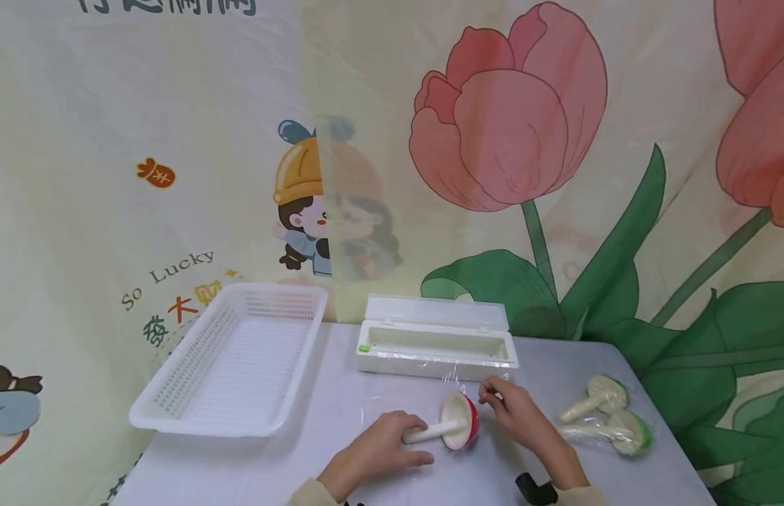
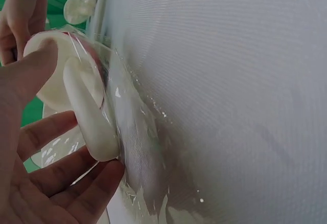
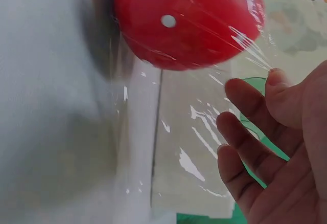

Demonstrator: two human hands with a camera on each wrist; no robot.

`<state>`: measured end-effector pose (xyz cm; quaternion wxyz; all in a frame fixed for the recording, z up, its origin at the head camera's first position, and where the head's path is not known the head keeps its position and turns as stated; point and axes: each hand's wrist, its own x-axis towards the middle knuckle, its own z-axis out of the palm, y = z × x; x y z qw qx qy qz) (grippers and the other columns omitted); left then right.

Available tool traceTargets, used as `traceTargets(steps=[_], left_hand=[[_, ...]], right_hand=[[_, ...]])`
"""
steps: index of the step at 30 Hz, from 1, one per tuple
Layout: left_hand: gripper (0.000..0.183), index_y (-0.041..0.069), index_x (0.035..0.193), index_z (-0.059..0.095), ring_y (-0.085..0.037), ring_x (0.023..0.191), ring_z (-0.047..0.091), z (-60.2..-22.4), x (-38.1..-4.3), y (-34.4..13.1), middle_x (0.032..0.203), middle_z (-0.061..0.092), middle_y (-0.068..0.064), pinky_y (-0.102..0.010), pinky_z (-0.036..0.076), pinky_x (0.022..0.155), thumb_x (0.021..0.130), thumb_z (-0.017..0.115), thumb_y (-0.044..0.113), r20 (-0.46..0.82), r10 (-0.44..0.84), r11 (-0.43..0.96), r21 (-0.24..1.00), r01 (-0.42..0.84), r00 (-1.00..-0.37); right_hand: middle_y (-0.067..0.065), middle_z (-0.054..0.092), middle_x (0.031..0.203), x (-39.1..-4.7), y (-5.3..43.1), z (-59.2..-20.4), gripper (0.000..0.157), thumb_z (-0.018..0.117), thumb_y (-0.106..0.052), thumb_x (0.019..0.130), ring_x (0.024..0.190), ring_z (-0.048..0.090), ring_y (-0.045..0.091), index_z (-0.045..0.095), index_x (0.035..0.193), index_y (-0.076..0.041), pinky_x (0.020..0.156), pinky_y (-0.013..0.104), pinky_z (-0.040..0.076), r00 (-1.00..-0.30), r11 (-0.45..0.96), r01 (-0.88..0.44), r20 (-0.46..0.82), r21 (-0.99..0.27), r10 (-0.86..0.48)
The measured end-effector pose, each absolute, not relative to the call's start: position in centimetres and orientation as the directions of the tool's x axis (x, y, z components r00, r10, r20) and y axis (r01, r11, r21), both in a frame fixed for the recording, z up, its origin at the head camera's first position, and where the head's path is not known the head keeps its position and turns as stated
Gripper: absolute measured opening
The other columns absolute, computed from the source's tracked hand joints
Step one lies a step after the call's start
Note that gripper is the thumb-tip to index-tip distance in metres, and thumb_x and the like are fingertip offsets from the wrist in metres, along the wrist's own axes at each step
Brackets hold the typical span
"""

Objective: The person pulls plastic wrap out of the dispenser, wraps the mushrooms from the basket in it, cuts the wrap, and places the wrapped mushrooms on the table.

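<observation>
A toy mushroom with a red cap, white underside and white stem [image 1: 442,427] is in a clear plastic bag [image 2: 138,132]. My left hand [image 1: 387,444] holds it at the stem, fingers against the stem's lower end in the left wrist view. There the thumb overlaps the cap's pale underside [image 2: 48,88]. On the cap's far side, my right hand [image 1: 517,416] pinches the edge of the clear bag between thumb and forefinger. The right wrist view shows the red cap with a white dot [image 3: 191,22] and the film stretching toward those fingertips; the other fingers are spread.
Behind the hands stands an open white box [image 1: 438,369] with its lid raised. A white perforated basket [image 1: 205,424] sits at the left. Two bagged mushrooms with green-edged caps [image 1: 627,432] lie on the right side of the white table [image 1: 196,471]. A printed curtain hangs behind.
</observation>
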<state>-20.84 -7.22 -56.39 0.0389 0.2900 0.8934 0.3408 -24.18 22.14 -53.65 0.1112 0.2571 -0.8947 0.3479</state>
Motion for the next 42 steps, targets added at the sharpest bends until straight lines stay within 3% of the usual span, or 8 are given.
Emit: traceTargets(steps=[5, 12, 16, 20, 25, 29, 36, 42], left_hand=[[0.058, 0.014, 0.117, 0.072, -0.004, 0.095, 0.061, -56.7, -20.4, -7.0, 0.106, 0.072, 0.007, -0.023, 0.052, 0.085, 0.074, 0.09, 0.05, 0.13, 0.558, 0.617, 0.596, 0.514, -0.82], [0.06, 0.013, 0.123, 0.07, -0.005, 0.103, 0.061, -57.0, -20.1, -6.8, 0.114, 0.072, 0.005, -0.024, 0.053, 0.092, 0.075, 0.089, 0.044, 0.131, 0.54, 0.641, 0.576, 0.507, -0.831], [0.059, 0.014, 0.125, 0.07, -0.006, 0.107, 0.063, -57.0, -20.1, -6.8, 0.116, 0.072, 0.004, -0.026, 0.053, 0.095, 0.076, 0.089, 0.041, 0.13, 0.533, 0.651, 0.569, 0.503, -0.836], [0.058, 0.014, 0.125, 0.071, -0.009, 0.109, 0.064, -57.2, -20.1, -7.0, 0.117, 0.073, 0.003, -0.028, 0.053, 0.096, 0.076, 0.088, 0.041, 0.135, 0.531, 0.659, 0.555, 0.507, -0.837], [0.058, 0.013, 0.126, 0.071, -0.01, 0.108, 0.064, -57.2, -20.2, -7.0, 0.116, 0.073, 0.002, -0.028, 0.054, 0.096, 0.077, 0.088, 0.04, 0.133, 0.536, 0.659, 0.552, 0.512, -0.834], [0.06, 0.013, 0.128, 0.07, -0.01, 0.11, 0.064, -57.3, -20.2, -7.1, 0.119, 0.072, 0.002, -0.028, 0.053, 0.097, 0.078, 0.088, 0.038, 0.126, 0.54, 0.664, 0.544, 0.513, -0.832], [0.062, 0.014, 0.136, 0.065, -0.011, 0.116, 0.064, -57.1, -19.7, -7.8, 0.126, 0.069, 0.001, -0.029, 0.053, 0.1, 0.082, 0.085, 0.037, 0.15, 0.549, 0.669, 0.511, 0.54, -0.822], [0.046, 0.02, 0.119, 0.066, -0.009, 0.106, 0.062, -56.9, -18.1, -10.0, 0.116, 0.067, 0.008, -0.027, 0.054, 0.091, 0.081, 0.086, 0.038, 0.303, 0.51, 0.672, 0.444, 0.593, -0.805]], right_hand=[[-0.007, 0.063, 0.086, -25.0, 20.9, -55.0, 0.018, 0.074, 0.003, 0.088, 0.08, 0.056, 0.001, 0.064, 0.09, -0.012, 0.067, 0.025, 0.054, -0.798, 0.623, -0.592, 0.476, -0.511, -0.369], [-0.009, 0.056, 0.082, -24.4, 19.1, -54.3, 0.021, 0.08, -0.001, 0.086, 0.073, 0.049, 0.003, 0.072, 0.102, -0.012, 0.062, 0.02, 0.049, -0.91, 0.742, -0.39, 0.354, -0.545, -0.217], [-0.01, 0.052, 0.077, -23.9, 18.6, -53.8, 0.028, 0.082, -0.002, 0.084, 0.071, 0.048, 0.006, 0.073, 0.109, -0.011, 0.061, 0.021, 0.047, -0.919, 0.791, -0.343, 0.355, -0.506, -0.171], [-0.01, 0.054, 0.072, -23.4, 18.2, -53.5, 0.023, 0.08, -0.002, 0.085, 0.065, 0.047, 0.004, 0.074, 0.107, -0.009, 0.056, 0.02, 0.045, -0.929, 0.789, -0.323, 0.332, -0.523, -0.161], [-0.007, 0.063, 0.081, -23.0, 18.0, -53.9, 0.012, 0.075, -0.003, 0.092, 0.069, 0.052, 0.002, 0.076, 0.102, -0.008, 0.06, 0.02, 0.051, -0.94, 0.72, -0.32, 0.298, -0.615, -0.164], [-0.008, 0.065, 0.091, -22.9, 18.0, -54.1, 0.009, 0.075, -0.01, 0.094, 0.079, 0.058, 0.003, 0.077, 0.102, -0.014, 0.065, 0.02, 0.054, -0.941, 0.686, -0.32, 0.301, -0.653, -0.153], [0.0, 0.068, 0.102, -23.0, 17.5, -54.0, 0.007, 0.078, -0.009, 0.091, 0.081, 0.056, 0.004, 0.077, 0.097, -0.012, 0.066, 0.021, 0.053, -0.916, 0.668, -0.399, 0.308, -0.628, -0.257], [0.006, 0.07, 0.102, -23.3, 17.1, -53.9, 0.01, 0.078, -0.002, 0.088, 0.078, 0.057, 0.004, 0.078, 0.097, -0.004, 0.064, 0.02, 0.052, -0.887, 0.664, -0.456, 0.365, -0.593, -0.283]])
